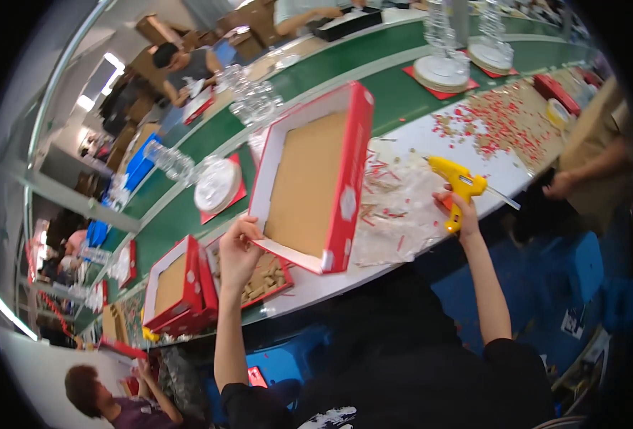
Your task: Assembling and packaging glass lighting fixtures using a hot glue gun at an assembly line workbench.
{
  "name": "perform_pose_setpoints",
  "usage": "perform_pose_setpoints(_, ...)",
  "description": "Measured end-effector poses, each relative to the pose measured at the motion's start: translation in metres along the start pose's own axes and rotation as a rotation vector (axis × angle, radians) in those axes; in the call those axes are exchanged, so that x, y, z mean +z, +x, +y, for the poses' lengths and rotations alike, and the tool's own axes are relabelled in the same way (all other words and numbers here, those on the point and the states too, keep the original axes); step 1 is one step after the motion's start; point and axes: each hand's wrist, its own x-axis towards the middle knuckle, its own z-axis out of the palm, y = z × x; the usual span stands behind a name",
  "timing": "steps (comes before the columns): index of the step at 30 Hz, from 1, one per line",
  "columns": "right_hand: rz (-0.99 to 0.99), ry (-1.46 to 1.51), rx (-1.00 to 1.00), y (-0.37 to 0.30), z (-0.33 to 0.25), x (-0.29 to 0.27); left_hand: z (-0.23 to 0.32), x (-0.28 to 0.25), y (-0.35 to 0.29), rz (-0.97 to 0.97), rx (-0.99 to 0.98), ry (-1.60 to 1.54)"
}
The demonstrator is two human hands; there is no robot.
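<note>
My left hand [241, 247] grips the lower left corner of a red box [356, 168], with the thumb over its pale inner wall. The box is tilted up, so its brown cardboard bottom faces me. Off to the right, my right hand [461, 214] is wrapped round the handle of a yellow glue gun [458, 179]. The gun's nozzle points up and left, and a pale glue stick juts from its back end. A crumpled whitish sheet [391, 236] strewn with red and tan scraps lies on the table between box and gun.
Left of my hand stand red boxes [181, 286] and a tray of small brown pieces [266, 282]. Round white stacks [218, 184] sit along the green conveyor [316, 86]. Red scraps [502, 118] cover the table's right part, where another person [595, 171] stands close.
</note>
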Motion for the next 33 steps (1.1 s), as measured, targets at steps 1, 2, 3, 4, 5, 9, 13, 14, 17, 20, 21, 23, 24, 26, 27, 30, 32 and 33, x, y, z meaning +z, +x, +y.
perform_pose_setpoints(1, 0.028, 0.025, 0.003, 0.001, 0.0, 0.007, -0.024, 0.018, 0.005, 0.002, -0.002, 0.001)
perform_pose_setpoints(2, 0.062, 0.038, -0.002, 0.001, -0.001, 0.01, -0.039, 0.033, 0.012, 0.001, -0.003, -0.001)
perform_pose_setpoints(3, 0.065, 0.088, 0.009, 0.001, 0.0, 0.004, -0.043, 0.047, 0.019, -0.017, 0.0, -0.028)
perform_pose_setpoints(4, 0.088, 0.155, 0.005, 0.001, 0.001, 0.001, -0.048, 0.059, 0.025, -0.068, 0.066, 0.088)
perform_pose_setpoints(5, 0.095, 0.222, 0.014, 0.004, 0.001, 0.004, -0.051, 0.067, 0.028, -0.1, 0.124, 0.211)
perform_pose_setpoints(9, 0.05, 0.163, 0.055, 0.001, -0.002, 0.007, -0.064, 0.086, 0.032, -0.09, 0.412, 0.669)
perform_pose_setpoints(13, -0.015, 0.024, 0.056, 0.002, -0.004, -0.01, -0.053, 0.108, 0.02, 0.122, 0.097, 0.646)
perform_pose_setpoints(14, -0.012, 0.014, 0.083, 0.003, -0.006, -0.01, -0.048, 0.122, 0.005, 0.149, -0.008, 0.475)
perform_pose_setpoints(17, -0.025, -0.125, 0.123, 0.003, -0.016, 0.016, -0.042, 0.148, -0.032, 0.159, -0.159, 0.276)
perform_pose_setpoints(20, -0.127, -0.366, 0.085, -0.005, -0.035, 0.036, -0.054, 0.145, -0.044, 0.201, -0.209, 0.16)
perform_pose_setpoints(21, -0.208, -0.474, 0.025, -0.009, -0.043, 0.045, -0.062, 0.139, -0.044, 0.26, -0.199, 0.071)
perform_pose_setpoints(23, -0.178, -0.536, 0.005, -0.018, -0.053, 0.071, -0.074, 0.133, -0.049, 0.28, -0.237, 0.001)
perform_pose_setpoints(24, -0.261, -0.567, 0.053, -0.02, -0.054, 0.084, -0.081, 0.133, -0.053, 0.309, -0.249, -0.126)
perform_pose_setpoints(26, -0.408, -0.56, 0.181, -0.026, -0.046, 0.113, -0.084, 0.134, -0.06, 0.347, -0.258, -0.199)
perform_pose_setpoints(27, -0.431, -0.523, 0.303, -0.027, -0.041, 0.129, -0.082, 0.134, -0.058, 0.335, -0.263, -0.213)
perform_pose_setpoints(30, -0.56, -0.483, 0.536, -0.023, -0.006, 0.157, -0.076, 0.133, -0.057, 0.299, -0.264, -0.112)
perform_pose_setpoints(32, -0.642, -0.54, 0.556, -0.012, 0.013, 0.165, -0.078, 0.131, -0.056, 0.285, -0.241, -0.078)
perform_pose_setpoints(33, -0.731, -0.594, 0.559, -0.008, 0.02, 0.167, -0.077, 0.13, -0.055, 0.284, -0.254, -0.084)
